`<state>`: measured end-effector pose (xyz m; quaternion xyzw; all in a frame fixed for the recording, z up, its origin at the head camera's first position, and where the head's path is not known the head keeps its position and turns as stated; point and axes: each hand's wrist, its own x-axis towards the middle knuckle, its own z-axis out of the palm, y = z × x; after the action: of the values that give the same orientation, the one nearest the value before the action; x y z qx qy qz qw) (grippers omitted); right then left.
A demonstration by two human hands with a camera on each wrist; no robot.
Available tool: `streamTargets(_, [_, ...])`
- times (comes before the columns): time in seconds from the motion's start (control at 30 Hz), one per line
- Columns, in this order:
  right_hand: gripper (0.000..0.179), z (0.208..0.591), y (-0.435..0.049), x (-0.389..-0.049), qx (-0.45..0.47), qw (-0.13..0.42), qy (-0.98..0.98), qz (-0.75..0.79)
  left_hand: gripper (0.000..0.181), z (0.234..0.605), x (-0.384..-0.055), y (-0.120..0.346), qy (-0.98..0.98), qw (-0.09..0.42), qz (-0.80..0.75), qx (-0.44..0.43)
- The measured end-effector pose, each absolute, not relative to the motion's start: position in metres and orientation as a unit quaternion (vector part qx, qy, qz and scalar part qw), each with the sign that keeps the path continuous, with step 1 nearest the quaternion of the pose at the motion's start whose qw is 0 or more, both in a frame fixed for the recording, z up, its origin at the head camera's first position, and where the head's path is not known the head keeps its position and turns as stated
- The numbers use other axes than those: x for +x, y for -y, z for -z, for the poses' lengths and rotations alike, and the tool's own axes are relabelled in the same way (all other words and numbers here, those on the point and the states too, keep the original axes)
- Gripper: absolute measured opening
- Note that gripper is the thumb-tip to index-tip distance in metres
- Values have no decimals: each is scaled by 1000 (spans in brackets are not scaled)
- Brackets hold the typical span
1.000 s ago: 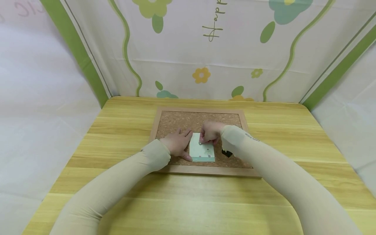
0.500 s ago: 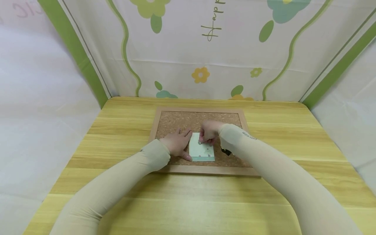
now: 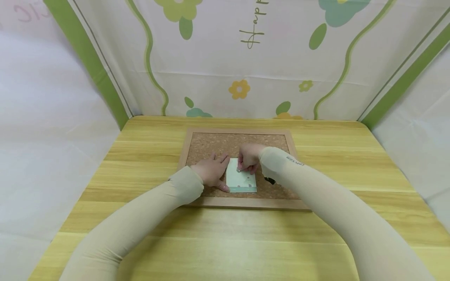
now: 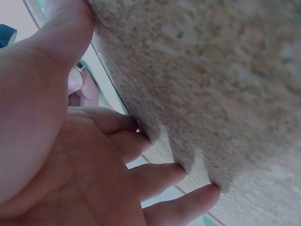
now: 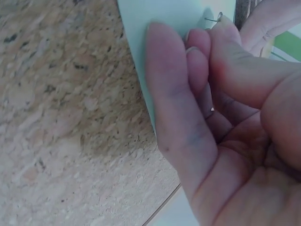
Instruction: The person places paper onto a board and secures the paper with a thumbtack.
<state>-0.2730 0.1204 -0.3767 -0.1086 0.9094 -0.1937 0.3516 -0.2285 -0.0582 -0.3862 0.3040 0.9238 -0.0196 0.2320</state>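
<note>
A pale green sheet of note paper [image 3: 240, 180] with a darker green strip along its near edge lies on the framed corkboard [image 3: 214, 143]. My left hand [image 3: 211, 171] rests with spread fingers at the paper's left edge, its fingertips touching the cork in the left wrist view. Over the middle of the sheet, my right hand [image 3: 249, 157] pinches a metal thumbtack [image 5: 219, 17]. In the right wrist view the tack's thin pin shows between its head and the paper. Other fingers of that hand are bent, and one lies along the paper.
The corkboard's wooden frame [image 3: 246, 202] lies on a wood-grain table [image 3: 225, 242]. Behind the table hangs a white cloth [image 3: 211, 58] printed with flowers. A small black item [image 3: 270, 180] shows under the right wrist.
My right wrist and sleeve have shifted slightly left and away, while the fingers keep their pinch on the thumbtack. My left hand stays in place beside the paper.
</note>
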Motion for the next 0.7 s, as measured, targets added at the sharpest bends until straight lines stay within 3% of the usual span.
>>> streamTargets(0.7, [15, 379, -120, -277, -90, 355, -910, 195, 114, 385, -227, 58, -924, 229, 21, 306])
